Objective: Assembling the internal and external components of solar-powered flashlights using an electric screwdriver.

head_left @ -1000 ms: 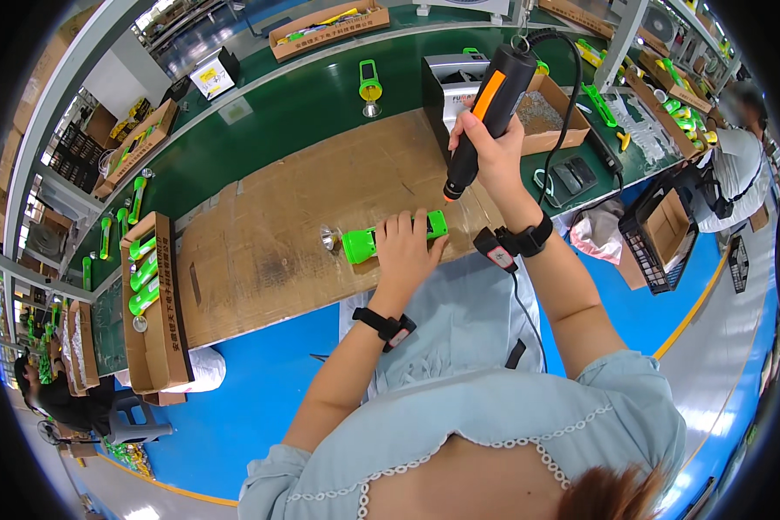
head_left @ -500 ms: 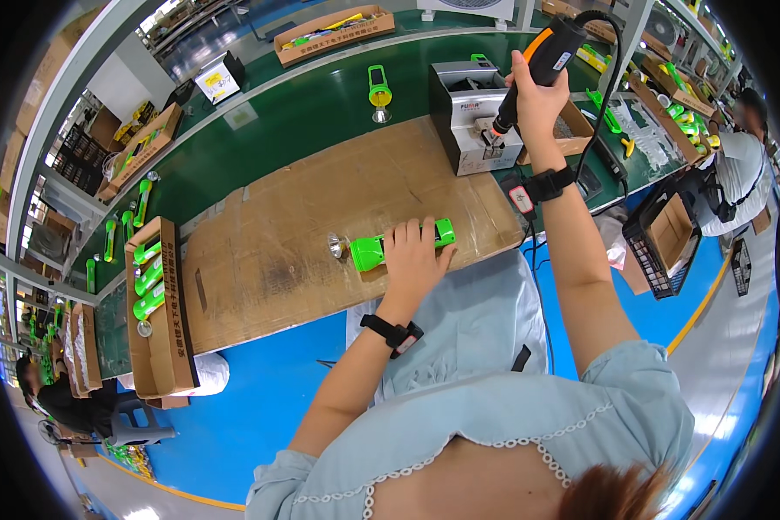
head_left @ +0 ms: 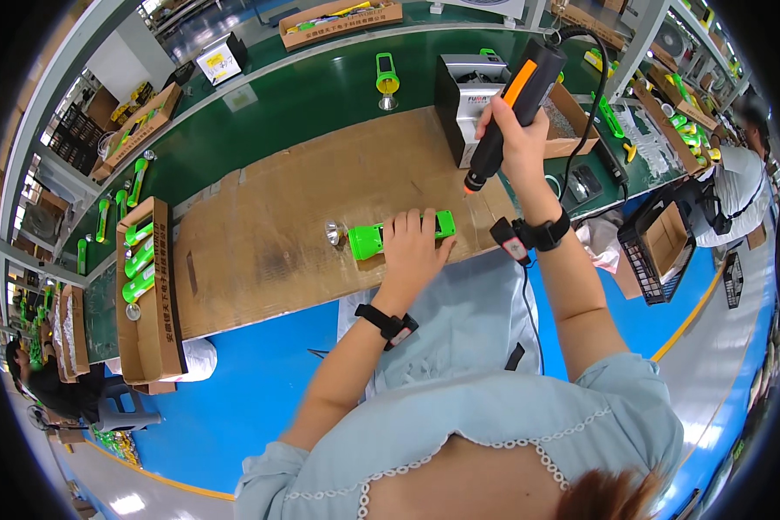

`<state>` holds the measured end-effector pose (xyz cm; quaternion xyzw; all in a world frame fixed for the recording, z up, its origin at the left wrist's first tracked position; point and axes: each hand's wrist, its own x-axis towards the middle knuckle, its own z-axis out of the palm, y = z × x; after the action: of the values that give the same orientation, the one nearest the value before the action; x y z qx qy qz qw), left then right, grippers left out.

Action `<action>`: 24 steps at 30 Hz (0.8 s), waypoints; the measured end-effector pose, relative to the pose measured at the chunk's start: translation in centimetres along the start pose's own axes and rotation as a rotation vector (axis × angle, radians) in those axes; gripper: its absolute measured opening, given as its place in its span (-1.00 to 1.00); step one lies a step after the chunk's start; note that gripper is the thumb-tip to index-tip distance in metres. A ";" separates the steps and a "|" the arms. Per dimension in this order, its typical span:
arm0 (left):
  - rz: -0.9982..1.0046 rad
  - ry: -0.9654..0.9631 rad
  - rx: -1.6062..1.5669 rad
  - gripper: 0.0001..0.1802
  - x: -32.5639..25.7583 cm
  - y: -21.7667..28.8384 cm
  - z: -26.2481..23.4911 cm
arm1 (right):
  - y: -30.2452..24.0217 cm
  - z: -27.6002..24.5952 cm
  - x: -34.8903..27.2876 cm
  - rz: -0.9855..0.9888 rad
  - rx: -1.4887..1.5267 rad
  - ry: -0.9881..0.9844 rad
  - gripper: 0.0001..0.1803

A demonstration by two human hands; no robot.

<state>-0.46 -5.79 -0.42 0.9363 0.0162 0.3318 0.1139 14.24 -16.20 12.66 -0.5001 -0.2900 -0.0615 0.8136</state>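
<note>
My left hand (head_left: 412, 247) lies over a green flashlight (head_left: 368, 242), fingers wrapped across its body and pressing it to the cardboard sheet (head_left: 277, 234). A shiny silver reflector (head_left: 334, 233) sits at the flashlight's left end; a thin wire seems to join them. In my right hand (head_left: 522, 147) is a black and orange electric screwdriver (head_left: 522, 95), gripped around its body. Its orange-ringed tip points down and left, above the cardboard and to the right of the flashlight. A grey and black screw feeder (head_left: 452, 117) stands just behind the screwdriver.
An open carton (head_left: 158, 338) with several green flashlights stands at the left. Another flashlight (head_left: 386, 68) rests on the green bench (head_left: 312, 95) at the back. The screwdriver's black cable (head_left: 600, 108) loops down on the right. A black crate (head_left: 654, 260) is beyond the right bench edge.
My right hand has brought the screwdriver away from the screw feeder, down and toward the flashlight. My left hand stays on the flashlight.
</note>
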 end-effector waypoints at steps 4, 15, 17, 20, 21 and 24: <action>0.018 0.022 -0.013 -0.45 0.4 -0.1 0.1 | -0.5 1.8 -2.3 0.004 0.051 -0.033 -0.77; 0.011 0.018 -0.003 -0.46 0.4 0.1 0.1 | 0.9 2.0 -2.2 0.048 -0.036 -0.048 -0.75; 0.012 0.025 -0.004 -0.46 0.4 0.1 0.2 | 1.1 2.0 -2.2 0.065 -0.052 -0.039 -0.74; 0.016 0.037 0.000 -0.46 0.4 0.0 0.3 | 1.9 2.1 -2.5 0.121 -0.074 -0.057 -0.72; 0.017 0.039 0.001 -0.46 0.4 0.0 0.3 | 2.4 2.1 -2.7 0.115 -0.071 -0.078 -0.71; 0.027 0.038 -0.021 -0.45 0.6 0.0 0.2 | 3.3 1.8 -3.0 0.105 -0.092 -0.122 -0.69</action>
<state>0.13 -5.80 -0.21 0.9288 0.0022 0.3509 0.1188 12.32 -13.57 9.09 -0.5544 -0.3093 -0.0012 0.7726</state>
